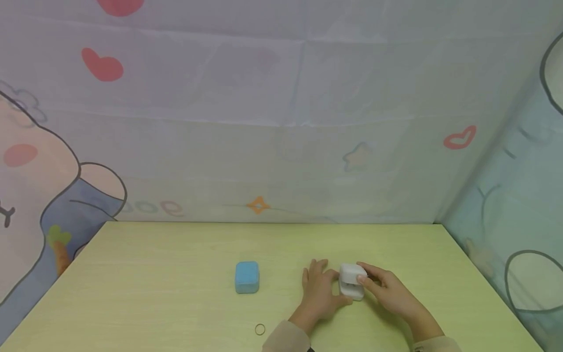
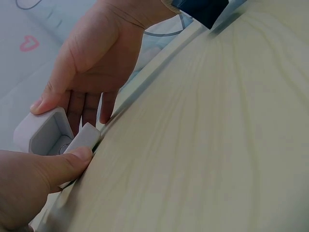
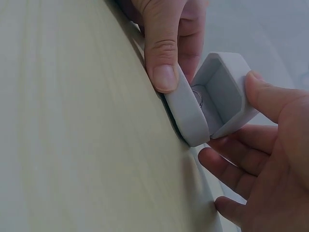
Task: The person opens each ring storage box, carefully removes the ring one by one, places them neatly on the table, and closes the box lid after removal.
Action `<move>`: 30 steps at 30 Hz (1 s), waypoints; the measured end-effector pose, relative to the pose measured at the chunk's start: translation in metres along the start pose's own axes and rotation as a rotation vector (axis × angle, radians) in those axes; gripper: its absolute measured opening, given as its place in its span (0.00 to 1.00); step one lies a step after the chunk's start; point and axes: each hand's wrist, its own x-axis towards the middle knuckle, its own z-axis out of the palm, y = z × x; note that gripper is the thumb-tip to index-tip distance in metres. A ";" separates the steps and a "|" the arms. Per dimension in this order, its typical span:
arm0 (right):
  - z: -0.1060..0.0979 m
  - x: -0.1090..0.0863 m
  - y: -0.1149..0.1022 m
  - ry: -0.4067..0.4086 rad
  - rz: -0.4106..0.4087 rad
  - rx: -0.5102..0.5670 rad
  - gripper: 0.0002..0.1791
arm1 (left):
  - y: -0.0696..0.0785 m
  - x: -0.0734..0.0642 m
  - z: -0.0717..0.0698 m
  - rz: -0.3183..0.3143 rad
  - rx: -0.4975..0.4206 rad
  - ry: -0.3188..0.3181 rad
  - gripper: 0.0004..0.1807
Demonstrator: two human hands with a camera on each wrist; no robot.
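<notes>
A white ring box [image 1: 353, 274] stands on the table with its lid partly raised. My left hand [image 1: 318, 296] grips its base, the thumb [image 3: 165, 72] pressed on the front of it. On the lid [image 3: 235, 67] my right hand [image 1: 393, 296] has its thumb at one side and fingers behind. Between lid and base, a thin ring [image 3: 199, 98] shows in the right wrist view. To the left of my hands, a light blue box [image 1: 247, 277] sits closed. Nearer the front lies another thin ring [image 1: 260, 329], loose on the tabletop.
The pale wooden table [image 1: 176, 278] reaches back to a printed cloth backdrop [image 1: 220, 161]. Another cloth [image 1: 519, 220] hangs along the right side. Both forearms come in from the front edge, in beige sleeves [image 1: 288, 337].
</notes>
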 end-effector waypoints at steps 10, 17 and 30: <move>-0.001 0.002 -0.001 -0.009 0.002 -0.009 0.32 | -0.001 0.000 0.000 -0.004 -0.011 0.000 0.28; -0.001 0.002 -0.002 -0.008 0.001 -0.014 0.31 | 0.000 -0.001 0.000 -0.005 -0.020 0.004 0.28; -0.003 0.002 -0.005 -0.034 -0.035 -0.025 0.30 | -0.002 0.001 0.001 -0.003 -0.018 -0.001 0.28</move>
